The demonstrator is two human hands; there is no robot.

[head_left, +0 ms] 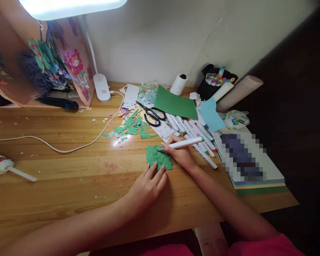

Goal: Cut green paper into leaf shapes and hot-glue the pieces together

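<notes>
A small green paper piece (150, 153) with notched edges lies flat on the wooden table, and dark curved lines are drawn on it. My left hand (148, 185) rests along its lower edge, fingers stretched out and fingertips pressing the paper down. In my right hand (180, 153) is a white marker (186, 142) with a green end, gripped like a pen. Its tip meets the upper part of the green paper. Just behind my right hand, a white sheet with line drawings (164, 131) is partly covered by scissors and markers.
Black-handled scissors (154, 115) lie among green paper scraps (133, 124). Several white markers (200, 137) fan out beside a green sheet (176, 103). A paper stack (272, 174) sits at right, a glue gun (5, 166) at left. A white cable (66, 151) crosses the table below a lamp (74, 7).
</notes>
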